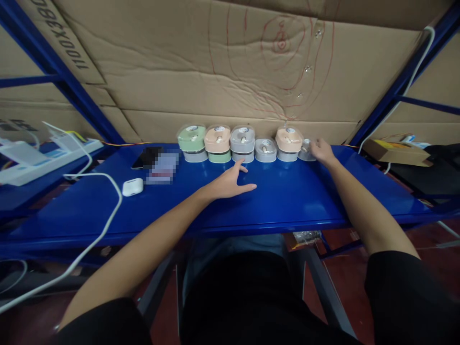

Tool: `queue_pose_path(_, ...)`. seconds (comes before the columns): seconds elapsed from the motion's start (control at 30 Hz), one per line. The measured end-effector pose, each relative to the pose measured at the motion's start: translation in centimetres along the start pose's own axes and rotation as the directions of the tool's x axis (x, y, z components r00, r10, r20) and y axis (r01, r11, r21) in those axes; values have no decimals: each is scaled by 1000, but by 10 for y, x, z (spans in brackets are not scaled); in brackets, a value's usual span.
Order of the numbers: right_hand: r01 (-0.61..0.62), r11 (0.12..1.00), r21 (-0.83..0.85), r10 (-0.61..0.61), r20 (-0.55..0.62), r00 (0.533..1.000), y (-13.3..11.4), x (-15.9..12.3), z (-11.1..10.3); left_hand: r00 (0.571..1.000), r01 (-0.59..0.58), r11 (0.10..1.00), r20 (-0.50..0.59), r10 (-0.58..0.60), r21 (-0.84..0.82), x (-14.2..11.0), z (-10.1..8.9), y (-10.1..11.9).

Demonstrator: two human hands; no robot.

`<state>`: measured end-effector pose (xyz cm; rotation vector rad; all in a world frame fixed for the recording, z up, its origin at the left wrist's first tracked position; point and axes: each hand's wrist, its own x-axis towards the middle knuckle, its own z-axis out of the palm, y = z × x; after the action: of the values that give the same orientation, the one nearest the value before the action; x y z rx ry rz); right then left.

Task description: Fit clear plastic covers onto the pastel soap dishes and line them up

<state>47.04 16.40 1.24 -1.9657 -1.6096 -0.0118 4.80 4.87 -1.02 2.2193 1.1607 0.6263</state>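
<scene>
A row of small lidded containers with clear tops stands along the back of the blue table. From the left come a green-and-grey stack (193,143), a peach-and-green stack (217,143), a grey stack (243,143), a low single grey container (265,151) and a peach-and-grey stack (288,143). At the right end sits another low grey container (305,152), partly hidden by my right hand (323,152), whose curled fingers grip its right side. My left hand (232,183) hovers in front of the grey stack, thumb and fingers spread, holding nothing.
On the table's (287,206) left lie a white earbud case (132,187), a dark phone (148,157) and a blurred-out item (163,168). A white cable (111,182) hangs over that side. Cardboard (179,72) walls the back; blue posts (391,96) stand at both sides.
</scene>
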Motion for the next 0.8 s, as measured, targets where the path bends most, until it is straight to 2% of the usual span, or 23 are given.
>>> queue_pose_path(0.03, -31, 999, -10, 30, -41, 999, -3, -5, -3, 1000, 3, 1000, 1, -3, 5, 0, 0, 1)
queue_pose_path(0.1, -6, 1000, -21, 3, -153, 988, -12, -18, -15, 1000, 8, 1000, 3, -8, 9, 0, -1, 2)
queue_pose_path(0.13, 54, 998, -21, -57, -211, 976, -20, -26, -21, 1000, 12, 1000, 5, -12, 10, 0, -1, 2)
queue_pose_path(0.2, 258, 966, -25, -254, -286, 924, -43, -43, -31, 1000, 19, 1000, 9, -19, 16, 0, -1, 3)
queue_pose_path(0.27, 494, 869, -28, -489, -189, 851, -75, -60, -29, 1000, 13, 1000, 8, -13, 21, 0, -1, 2)
queue_pose_path(0.33, 677, 736, -1, -677, 18, 736, -108, -73, -14, 1000, -11, 1000, 0, 11, 22, 1, 0, 0)
queue_pose_path(0.37, 720, 694, 11, -717, 99, 690, -122, -78, -2, 1000, -25, 999, -5, 25, 22, 1, 1, -1)
queue_pose_path(0.4, 736, 677, 5, -726, 165, 667, -135, -82, 10, 999, -33, 999, -8, 33, 23, 1, 1, -2)
queue_pose_path(0.5, 696, 712, -92, -649, 292, 703, -155, -93, 39, 999, -33, 999, -4, 33, 25, 2, 3, -3)
queue_pose_path(0.57, 680, 718, -148, -619, 309, 722, -156, -103, 43, 999, -32, 999, -3, 32, 21, 3, 3, -3)
queue_pose_path(0.67, 669, 716, -197, -629, 232, 742, -151, -120, 28, 999, -20, 1000, -39, 21, 22, 3, 4, -2)
queue_pose_path(0.8, 569, 781, -256, -580, 37, 814, -142, -135, 8, 995, -5, 1000, -97, 7, 20, 1, 4, -2)
